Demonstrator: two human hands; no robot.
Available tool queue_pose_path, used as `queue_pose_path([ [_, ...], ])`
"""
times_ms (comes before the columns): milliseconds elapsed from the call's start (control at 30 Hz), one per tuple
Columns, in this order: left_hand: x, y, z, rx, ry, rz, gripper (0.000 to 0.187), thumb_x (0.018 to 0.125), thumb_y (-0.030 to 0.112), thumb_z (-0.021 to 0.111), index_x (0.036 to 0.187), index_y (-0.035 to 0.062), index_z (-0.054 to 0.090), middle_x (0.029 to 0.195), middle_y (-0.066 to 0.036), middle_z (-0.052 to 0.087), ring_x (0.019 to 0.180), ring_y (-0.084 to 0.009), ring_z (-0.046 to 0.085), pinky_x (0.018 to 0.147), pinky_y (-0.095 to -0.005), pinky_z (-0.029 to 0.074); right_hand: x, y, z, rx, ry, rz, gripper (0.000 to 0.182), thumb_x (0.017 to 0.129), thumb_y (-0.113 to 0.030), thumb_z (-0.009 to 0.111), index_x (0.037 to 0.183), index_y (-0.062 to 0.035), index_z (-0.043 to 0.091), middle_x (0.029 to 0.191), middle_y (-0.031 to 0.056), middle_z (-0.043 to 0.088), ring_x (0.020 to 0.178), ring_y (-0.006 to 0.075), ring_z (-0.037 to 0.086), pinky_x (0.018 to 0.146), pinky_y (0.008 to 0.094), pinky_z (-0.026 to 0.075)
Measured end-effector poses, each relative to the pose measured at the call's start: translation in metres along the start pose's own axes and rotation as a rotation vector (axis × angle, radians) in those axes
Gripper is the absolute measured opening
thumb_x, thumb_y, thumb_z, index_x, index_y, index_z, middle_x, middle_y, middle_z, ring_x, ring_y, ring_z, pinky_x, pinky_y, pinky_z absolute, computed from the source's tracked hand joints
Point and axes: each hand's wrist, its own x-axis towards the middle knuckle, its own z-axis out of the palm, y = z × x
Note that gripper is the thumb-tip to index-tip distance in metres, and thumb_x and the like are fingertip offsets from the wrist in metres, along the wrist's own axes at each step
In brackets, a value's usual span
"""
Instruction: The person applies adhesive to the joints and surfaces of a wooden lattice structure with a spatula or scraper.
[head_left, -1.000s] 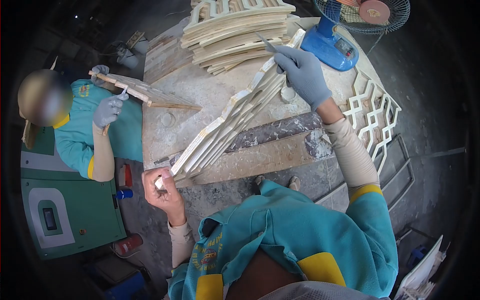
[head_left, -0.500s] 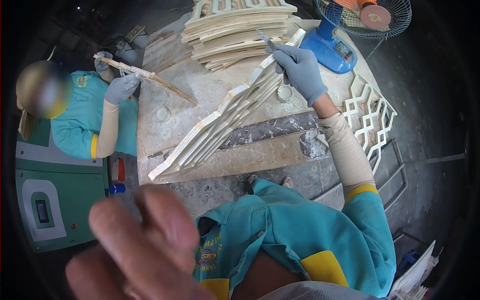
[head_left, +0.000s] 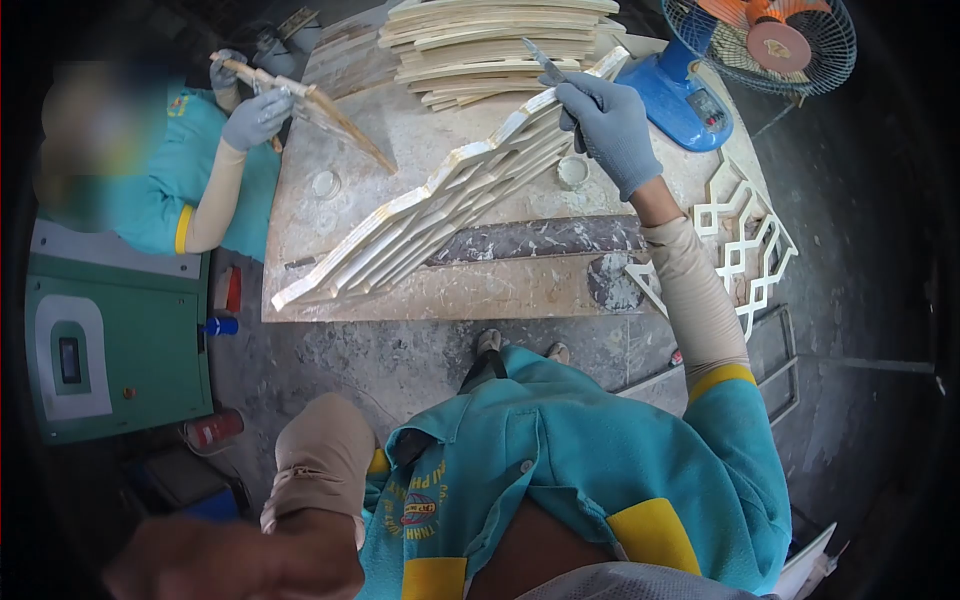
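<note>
My right hand (head_left: 610, 130), in a grey glove, is closed on a thin-bladed putty knife (head_left: 540, 60), whose metal blade points up and left. The same hand is at the top end of a pale wooden lattice panel (head_left: 450, 180); whether its fingers also grip the panel is hidden. That panel stands tilted on its edge over the worktable (head_left: 400, 130), with whitish patches along its zigzag rim. My left hand (head_left: 230, 560), ungloved, is close to the camera at the bottom left, away from the panel. Its fingers are blurred. A small round tub (head_left: 573, 173) stands below my right hand.
A stack of lattice panels (head_left: 500, 45) sits at the table's back, beside a blue fan (head_left: 690, 95). Another lattice panel (head_left: 745, 240) is at the right. Across the table, a co-worker's gloved hands (head_left: 258, 118) hold a wooden piece (head_left: 320, 105). A green cabinet (head_left: 120, 350) stands left.
My left hand has dropped lower, toward the bottom left edge, uncovering its sleeve. The view has shifted slightly; my right hand stays at the panel's top end with the putty knife.
</note>
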Motion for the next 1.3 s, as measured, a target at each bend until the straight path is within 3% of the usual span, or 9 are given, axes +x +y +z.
queue_pose_path([
  [33, 0.005, 0.01, 0.023, 0.012, 0.006, 0.007, 0.007, 0.083, 0.01, 0.077, 0.079, 0.0099, 0.072, 0.089, 0.002, 0.073, 0.084, -0.0082, 0.066, 0.077, -0.0222, 0.053, 0.001, 0.001, -0.001, 0.008, -0.026, -0.002, 0.027, 0.094, -0.021, 0.062, 0.108, -0.0016, 0.075, 0.059, 0.0005, 0.058, 0.048, 0.0057, 0.05, 0.045, 0.0245, 0.041],
  [67, 0.017, 0.028, 0.062, -0.382, 0.615, -0.045, 0.011, 0.087, 0.01, 0.072, 0.077, 0.0072, 0.07, 0.088, 0.0, 0.073, 0.085, -0.0097, 0.067, 0.076, -0.0243, 0.055, 0.001, 0.0, -0.002, 0.011, -0.039, -0.005, 0.027, 0.094, -0.021, 0.062, 0.108, -0.0016, 0.075, 0.059, 0.0005, 0.058, 0.048, 0.0057, 0.05, 0.045, 0.0245, 0.041],
  [267, 0.049, -0.037, 0.051, -0.752, 0.9, -0.154, 0.019, 0.093, 0.009, 0.062, 0.076, 0.0028, 0.067, 0.086, -0.004, 0.071, 0.082, -0.0127, 0.067, 0.073, -0.0274, 0.056, 0.0, 0.0, -0.005, 0.018, -0.048, -0.007, 0.028, 0.096, -0.022, 0.061, 0.112, -0.0031, 0.074, 0.06, 0.0005, 0.059, 0.046, 0.0059, 0.051, 0.044, 0.0241, 0.041],
  [767, 0.007, 0.012, -0.024, -0.556, -0.222, -0.219, 0.025, 0.096, 0.002, 0.047, 0.085, -0.003, 0.068, 0.085, -0.01, 0.067, 0.068, -0.0223, 0.064, 0.067, -0.0332, 0.054, 0.011, 0.006, 0.001, -0.029, -0.018, -0.032, 0.028, 0.095, -0.021, 0.064, 0.111, -0.0004, 0.074, 0.061, 0.0017, 0.063, 0.047, 0.0062, 0.054, 0.045, 0.0233, 0.043],
  [833, 0.003, 0.026, -0.044, -0.725, -0.727, -0.368, 0.025, 0.097, 0.003, 0.048, 0.085, -0.0023, 0.07, 0.085, -0.012, 0.069, 0.074, -0.0239, 0.067, 0.063, -0.0316, 0.055, 0.012, 0.006, 0.0, -0.004, -0.028, -0.037, 0.028, 0.095, -0.021, 0.064, 0.111, -0.0001, 0.074, 0.062, 0.0018, 0.063, 0.046, 0.0063, 0.054, 0.045, 0.0233, 0.043],
  [933, -0.016, 0.004, -0.062, -0.367, -0.441, 0.113, 0.015, 0.096, 0.01, 0.061, 0.095, 0.0035, 0.074, 0.082, -0.01, 0.073, 0.077, -0.0172, 0.07, 0.066, -0.0319, 0.06, 0.011, 0.005, 0.0, 0.064, -0.049, 0.004, 0.03, 0.096, -0.022, 0.063, 0.115, -0.0005, 0.073, 0.065, 0.0017, 0.064, 0.046, 0.0063, 0.054, 0.043, 0.0227, 0.041],
  [1000, -0.037, 0.002, -0.079, -0.186, -0.184, 0.259, 0.015, 0.093, 0.017, 0.07, 0.107, 0.0155, 0.075, 0.11, 0.002, 0.072, 0.094, -0.0155, 0.067, 0.096, -0.0367, 0.053, 0.01, 0.007, 0.002, 0.096, -0.041, 0.02, 0.031, 0.097, -0.023, 0.062, 0.118, -0.0025, 0.072, 0.067, 0.0017, 0.065, 0.046, 0.0057, 0.054, 0.042, 0.0211, 0.04],
  [1033, -0.019, 0.024, -0.051, 0.521, -0.119, -0.37, 0.016, 0.093, 0.017, 0.07, 0.108, 0.0203, 0.074, 0.115, 0.005, 0.068, 0.104, -0.0104, 0.061, 0.101, -0.0372, 0.047, 0.011, 0.009, 0.003, 0.091, -0.047, 0.022, 0.031, 0.097, -0.023, 0.062, 0.118, -0.0025, 0.072, 0.067, 0.0017, 0.065, 0.046, 0.0057, 0.054, 0.042, 0.0211, 0.04],
  [1300, -0.013, 0.036, -0.004, 0.727, -0.011, -0.169, 0.017, 0.085, -0.009, 0.068, 0.079, 0.0051, 0.061, 0.085, -0.002, 0.057, 0.078, -0.011, 0.062, 0.073, -0.0219, 0.057, 0.018, 0.02, 0.008, 0.208, -0.062, 0.0, 0.033, 0.098, -0.024, 0.062, 0.121, -0.0026, 0.07, 0.071, 0.0024, 0.067, 0.047, 0.0045, 0.053, 0.042, 0.0193, 0.04],
])
